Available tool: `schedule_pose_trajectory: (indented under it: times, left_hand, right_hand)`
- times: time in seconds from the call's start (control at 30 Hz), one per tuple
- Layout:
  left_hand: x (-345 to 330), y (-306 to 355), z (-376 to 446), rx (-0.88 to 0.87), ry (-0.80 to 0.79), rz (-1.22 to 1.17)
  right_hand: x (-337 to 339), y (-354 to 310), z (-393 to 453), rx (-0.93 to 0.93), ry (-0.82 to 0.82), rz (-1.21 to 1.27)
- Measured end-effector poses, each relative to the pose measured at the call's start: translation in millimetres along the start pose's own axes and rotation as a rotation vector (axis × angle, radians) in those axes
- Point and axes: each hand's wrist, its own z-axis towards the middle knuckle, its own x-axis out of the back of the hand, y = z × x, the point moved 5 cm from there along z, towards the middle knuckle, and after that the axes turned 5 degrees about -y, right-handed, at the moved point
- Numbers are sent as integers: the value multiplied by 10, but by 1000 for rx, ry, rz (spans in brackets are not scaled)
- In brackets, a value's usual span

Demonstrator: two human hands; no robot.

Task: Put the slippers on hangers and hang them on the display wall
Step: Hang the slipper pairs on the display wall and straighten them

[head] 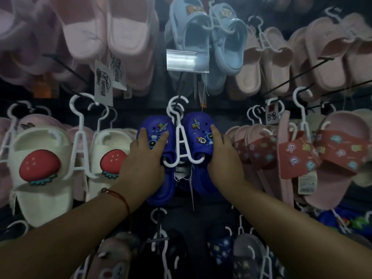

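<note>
Hanging step: my left hand (146,153) and right hand (222,152) lie open-palmed on the blue slippers (159,135) flanking the white hanger (181,141), apparently hooked already; next, release.

Both arms outstretched fwd, L hand (145,156) & R hand (223,156) palms-down, fingers spread.

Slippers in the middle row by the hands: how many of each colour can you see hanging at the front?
Blue slippers: 2
White strawberry slippers: 2
Red-strap pink slippers: 3, more tucked behind, hard to count
Total: 7

Left hand and right hand rest on the blue pair.
</note>
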Motion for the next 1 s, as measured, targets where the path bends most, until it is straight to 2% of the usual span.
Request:
schedule_pose_trajectory:
  times: [0.2,0.37,0.5,0.6,0.67,0.73,0.87,1.0]
  left_hand:
    - [-10,-7,-52,-13,-33,-129]
    - [58,-29,-78,10,-154,-334]
    - [151,-16,-72,63,-246,-519]
    - [381,-35,-74,137,-133,-522]
    - [539,-58,-60,145,-40,-496]
    - [598,-91,5,185,-19,-545]
    - [422,-114,198,298,-111,-638]
    - [111,-155,258,358,-140,-629]
  right_hand:
    - [4,18,-18,-42,-34,18]
    - [119,-36,-55,-21,-71,73]
    - [207,-61,22,-62,-201,368]
    - [214,-62,32,-159,-322,689]
    - [260,-81,50,-166,-318,910]
    - [286,-67,113,-206,-249,1072]
    - [176,-8,239,-309,-129,1072]
    - [-123,4,233,-360,-234,1098]
